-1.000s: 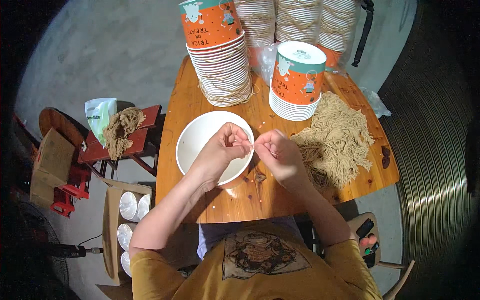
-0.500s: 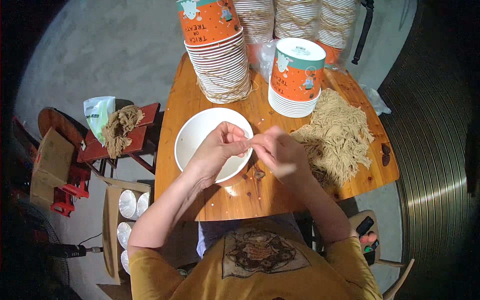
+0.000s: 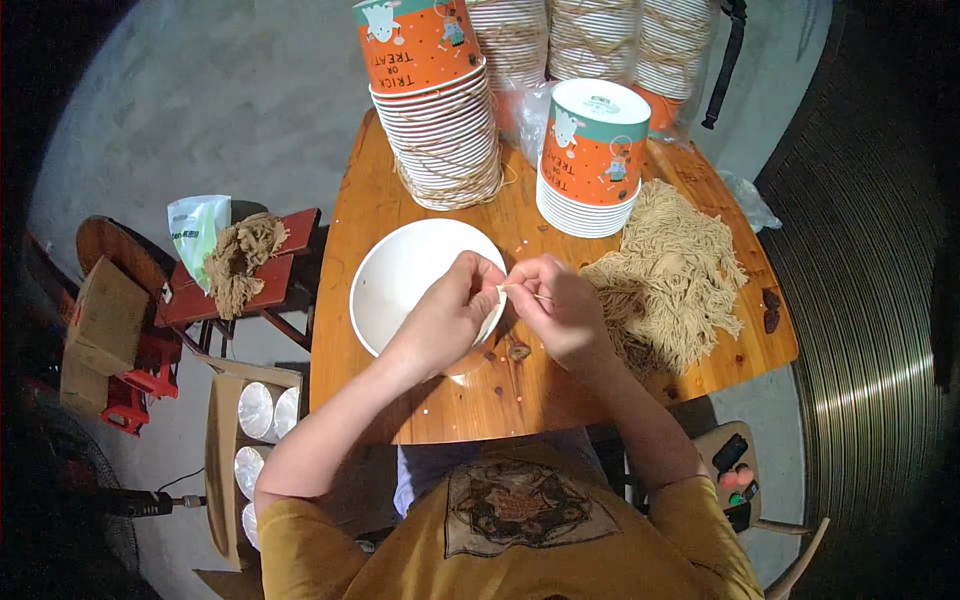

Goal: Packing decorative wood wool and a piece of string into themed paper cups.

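left hand [image 3: 452, 312] and right hand [image 3: 556, 305] pinch a thin tan string [image 3: 522, 290] stretched taut between them at the rim of a plain white paper bowl [image 3: 405, 275] on the wooden table [image 3: 520, 390]

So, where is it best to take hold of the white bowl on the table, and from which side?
Probably the far-left rim of the white bowl, coming from the left. The bowl sits open side up, that edge is bare, and the left hand and right hand pinch a thin string over its right edge.
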The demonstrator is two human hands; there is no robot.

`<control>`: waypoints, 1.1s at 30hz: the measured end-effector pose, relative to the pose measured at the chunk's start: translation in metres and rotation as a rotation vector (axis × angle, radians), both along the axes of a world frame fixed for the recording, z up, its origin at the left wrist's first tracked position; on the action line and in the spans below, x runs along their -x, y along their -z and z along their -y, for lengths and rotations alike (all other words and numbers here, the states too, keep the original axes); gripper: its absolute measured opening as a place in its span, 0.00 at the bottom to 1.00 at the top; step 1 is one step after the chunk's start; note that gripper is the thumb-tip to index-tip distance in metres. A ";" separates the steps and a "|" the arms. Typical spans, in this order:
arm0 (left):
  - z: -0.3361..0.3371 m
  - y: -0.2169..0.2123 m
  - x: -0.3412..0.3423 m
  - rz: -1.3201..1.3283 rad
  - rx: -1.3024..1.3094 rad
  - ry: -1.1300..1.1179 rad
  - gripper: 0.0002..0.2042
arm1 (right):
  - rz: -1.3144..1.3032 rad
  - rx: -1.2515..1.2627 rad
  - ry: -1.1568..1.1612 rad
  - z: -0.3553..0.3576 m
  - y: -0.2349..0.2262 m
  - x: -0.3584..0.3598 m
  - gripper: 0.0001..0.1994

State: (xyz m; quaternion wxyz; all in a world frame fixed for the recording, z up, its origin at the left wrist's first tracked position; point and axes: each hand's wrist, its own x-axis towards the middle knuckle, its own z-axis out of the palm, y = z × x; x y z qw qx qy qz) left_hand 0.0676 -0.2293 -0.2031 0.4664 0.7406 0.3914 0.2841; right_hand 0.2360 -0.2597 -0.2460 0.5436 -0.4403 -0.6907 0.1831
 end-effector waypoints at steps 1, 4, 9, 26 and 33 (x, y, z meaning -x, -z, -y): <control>0.000 0.001 0.001 -0.060 -0.106 0.008 0.06 | -0.047 0.024 -0.024 -0.002 0.002 0.000 0.06; 0.003 -0.002 0.001 -0.121 -0.190 -0.019 0.05 | -0.070 0.016 -0.041 0.000 0.000 0.001 0.06; 0.007 -0.007 0.001 -0.191 -0.302 -0.045 0.04 | -0.140 0.028 -0.066 0.001 0.001 0.003 0.06; 0.007 -0.007 0.002 -0.174 -0.267 -0.022 0.01 | -0.811 0.728 -0.354 0.005 -0.010 -0.006 0.08; 0.010 -0.008 0.004 -0.163 -0.326 -0.037 0.04 | -1.002 0.768 -0.431 -0.005 0.003 -0.003 0.08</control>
